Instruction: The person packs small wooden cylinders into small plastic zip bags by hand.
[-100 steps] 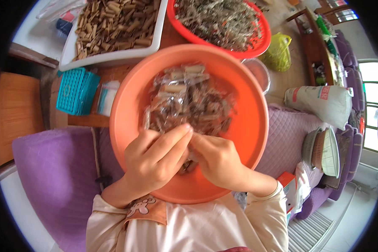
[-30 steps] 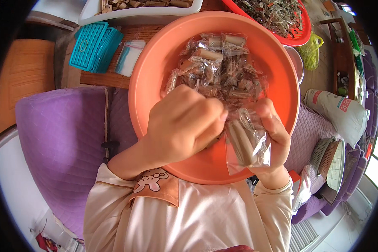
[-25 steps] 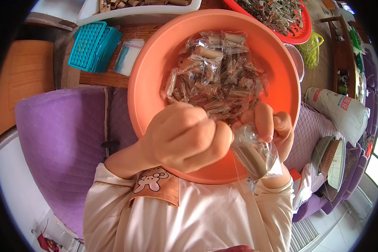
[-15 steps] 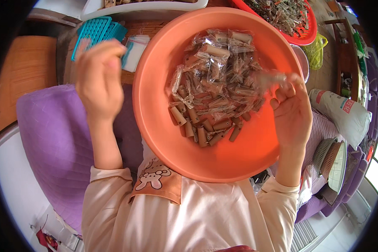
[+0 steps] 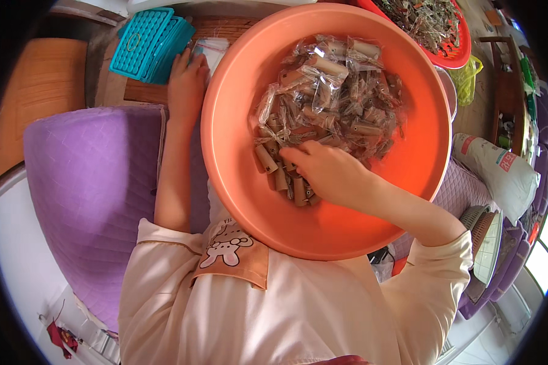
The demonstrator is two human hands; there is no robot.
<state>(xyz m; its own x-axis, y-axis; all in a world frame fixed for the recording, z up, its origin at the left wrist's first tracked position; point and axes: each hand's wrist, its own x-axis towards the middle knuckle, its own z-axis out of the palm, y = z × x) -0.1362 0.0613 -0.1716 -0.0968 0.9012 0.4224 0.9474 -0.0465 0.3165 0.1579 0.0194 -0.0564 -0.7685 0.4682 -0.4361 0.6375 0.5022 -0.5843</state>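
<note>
A large orange basin (image 5: pixel 237 201) sits in front of me. In it lie loose short brown tubes (image 5: pixel 265 159) and a heap of similar tubes in clear plastic wrappers (image 5: pixel 329 91). My right hand (image 5: pixel 338 176) reaches across the basin from the right, its fingers curled down on a loose brown tube; the thumb is hidden. Left of the basin, my left hand (image 5: pixel 187 82) rests with fingers stretched over a stack of clear and white plastic bags (image 5: pixel 213 52), partly covering it.
Turquoise plastic trays (image 5: pixel 152 45) are stacked beyond my left hand. A red basket (image 5: pixel 460 36) of wrapped pieces stands at the far right, near a yellow-green bag (image 5: pixel 467 79). A white sack (image 5: pixel 499 173) and several baskets (image 5: pixel 484 237) lie at right. Purple quilted padding (image 5: pixel 91 182) is at left.
My right hand has left the wrapped pieces at the basin's right side and moved left to the loose tubes. My left hand has lowered from the air onto the bags.
</note>
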